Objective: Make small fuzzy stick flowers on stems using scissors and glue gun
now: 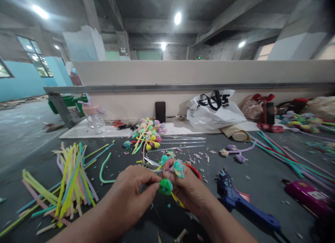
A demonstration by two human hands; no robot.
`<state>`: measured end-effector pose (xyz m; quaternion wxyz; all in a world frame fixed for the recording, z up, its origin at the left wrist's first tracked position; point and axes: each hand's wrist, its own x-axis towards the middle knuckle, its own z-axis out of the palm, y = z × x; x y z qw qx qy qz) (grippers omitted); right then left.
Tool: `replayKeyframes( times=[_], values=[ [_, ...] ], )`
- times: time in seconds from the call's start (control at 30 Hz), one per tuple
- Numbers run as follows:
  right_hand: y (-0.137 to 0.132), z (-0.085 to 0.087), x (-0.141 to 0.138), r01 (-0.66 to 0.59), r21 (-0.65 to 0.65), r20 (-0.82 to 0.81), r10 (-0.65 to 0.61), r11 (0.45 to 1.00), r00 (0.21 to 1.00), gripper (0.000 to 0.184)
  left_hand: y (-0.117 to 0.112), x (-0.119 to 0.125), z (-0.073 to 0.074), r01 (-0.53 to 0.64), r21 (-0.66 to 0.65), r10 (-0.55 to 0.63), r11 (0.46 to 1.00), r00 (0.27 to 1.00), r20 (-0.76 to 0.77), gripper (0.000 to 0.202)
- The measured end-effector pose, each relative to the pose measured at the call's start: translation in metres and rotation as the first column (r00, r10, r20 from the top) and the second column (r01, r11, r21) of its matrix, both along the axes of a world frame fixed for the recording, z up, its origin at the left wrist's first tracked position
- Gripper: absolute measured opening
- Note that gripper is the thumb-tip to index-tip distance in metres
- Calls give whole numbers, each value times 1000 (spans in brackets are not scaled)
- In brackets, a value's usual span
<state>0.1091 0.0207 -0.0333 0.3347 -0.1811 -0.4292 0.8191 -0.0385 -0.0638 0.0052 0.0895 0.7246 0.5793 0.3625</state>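
My left hand (pixel 132 189) pinches the edge of a small bright green flower (pixel 165 186), which looks made of fuzzy pipe cleaner. Closed around a small bunch with a teal and lilac pipe-cleaner flower (pixel 179 169) is my right hand (pixel 190 189); its fingers hide most of the stems. Another teal bloom (pixel 164 160) shows behind the fingertips. Beyond my hands lie scissors, their blade (pixel 151 162) pointing left and a red handle (pixel 194 171) partly covered by my right hand. Scraps of cut pipe cleaner (pixel 197 156) are strewn nearby.
Pipe-cleaner strips (pixel 70 182) pile at left. A blue glue gun (pixel 244 204) and a magenta tool (pixel 309 197) lie right. Finished flowers (pixel 149 133) sit behind, near a phone (pixel 160 112), a plastic bottle (pixel 94 119) and a white bag (pixel 214 112).
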Motion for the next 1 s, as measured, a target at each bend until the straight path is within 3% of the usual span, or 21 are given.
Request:
replayKeyframes(
  times=[0.1,0.27,0.47,0.6,0.73,1.0],
  values=[
    [-1,-2,-1,9,11,13,-9,1000,1000,28,-1,1,-1,-20,89,29,996,994,-106,12],
    [-4,-2,-4,58,48,42,-60,997,997,32,-3,3,-11,-110,131,140,985,960,-244,15],
    [-5,-6,-6,37,36,12,-38,999,999,32,-4,7,-22,-134,206,190,969,940,-282,20],
    [-2,-9,-4,20,51,1,-20,998,1000,31,-3,7,-16,-140,109,164,984,952,-258,20],
    [0,-7,-2,13,34,-19,-12,999,1000,28,-4,3,-3,-43,-27,37,999,982,-187,9],
    [-1,-6,-1,-4,71,40,1,997,999,27,-9,1,0,16,33,-6,999,965,-261,14]
  ],
)
